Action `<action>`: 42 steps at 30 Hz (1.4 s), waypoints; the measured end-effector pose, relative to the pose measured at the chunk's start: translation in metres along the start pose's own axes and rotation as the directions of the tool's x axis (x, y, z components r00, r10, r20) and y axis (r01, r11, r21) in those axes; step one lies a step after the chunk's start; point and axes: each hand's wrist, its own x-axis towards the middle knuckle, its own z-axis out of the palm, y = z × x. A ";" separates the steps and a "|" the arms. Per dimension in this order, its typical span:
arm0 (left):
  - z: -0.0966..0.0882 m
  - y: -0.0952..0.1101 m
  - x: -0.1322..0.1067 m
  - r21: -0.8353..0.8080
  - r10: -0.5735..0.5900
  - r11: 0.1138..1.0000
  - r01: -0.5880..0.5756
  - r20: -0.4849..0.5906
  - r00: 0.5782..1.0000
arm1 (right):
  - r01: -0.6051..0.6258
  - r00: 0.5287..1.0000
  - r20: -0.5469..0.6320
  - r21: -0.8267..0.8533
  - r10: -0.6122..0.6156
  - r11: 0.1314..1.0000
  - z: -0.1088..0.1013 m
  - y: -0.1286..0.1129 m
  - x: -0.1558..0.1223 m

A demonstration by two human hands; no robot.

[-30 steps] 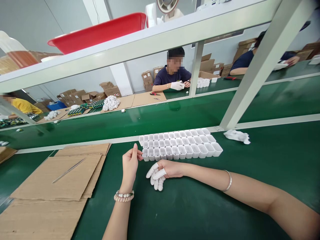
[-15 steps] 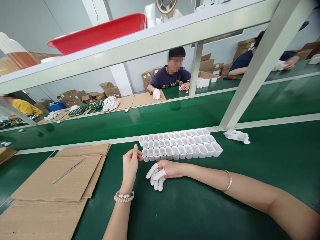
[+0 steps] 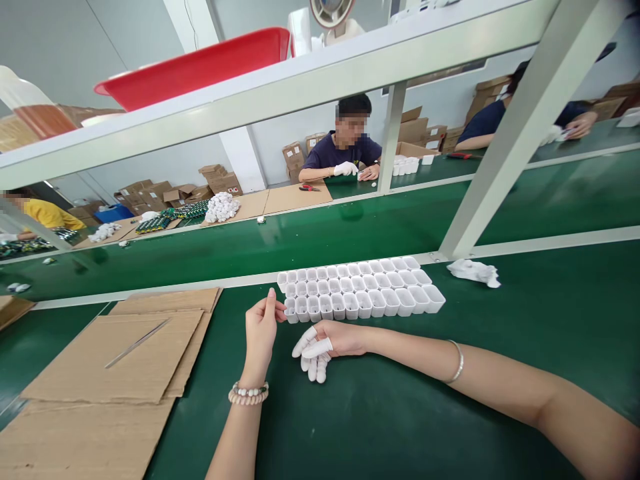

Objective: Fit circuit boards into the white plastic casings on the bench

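White cups (image 3: 358, 284) stretch rightward in long rows from my left hand (image 3: 261, 325), nearer, fingertips at the end cup (image 3: 291, 312), whether gripping I can't tell; just below, my right hand (image 3: 332, 337) has fingers loosely apart.

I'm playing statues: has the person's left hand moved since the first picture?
No. Against the slanted post, the left hand shows no shift; it is at the same white cup.

Touches the leftmost near white cup (image 3: 292, 313) with the left hand (image 3: 261, 325). Holds the right hand (image 3: 324, 343) low over the tabletop (image 3: 395, 417).
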 end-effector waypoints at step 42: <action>0.002 -0.003 0.000 -0.001 -0.014 1.000 0.014 0.026 1.000 | 0.008 1.000 -0.005 -0.019 -0.008 1.000 -0.002 0.004 0.002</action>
